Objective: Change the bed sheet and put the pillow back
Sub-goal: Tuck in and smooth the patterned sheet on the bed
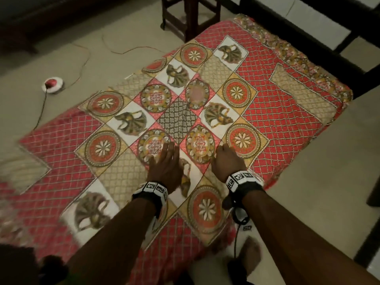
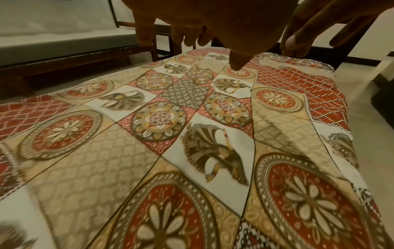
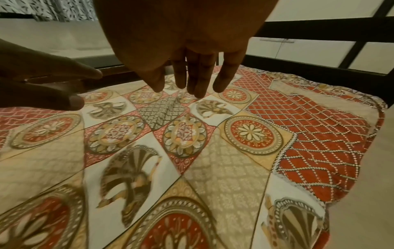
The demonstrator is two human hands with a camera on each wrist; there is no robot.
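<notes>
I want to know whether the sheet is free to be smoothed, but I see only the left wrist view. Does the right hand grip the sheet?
Observer: No. In the right wrist view the right hand holds nothing. Its fingers are straight and point down at the bed sheet.
Operator: Thank you. Is anything lying on the floor beyond the far left side of the sheet?
Observer: Yes. The head view shows a round red and white object on the floor, with a thin cable running from it.
</notes>
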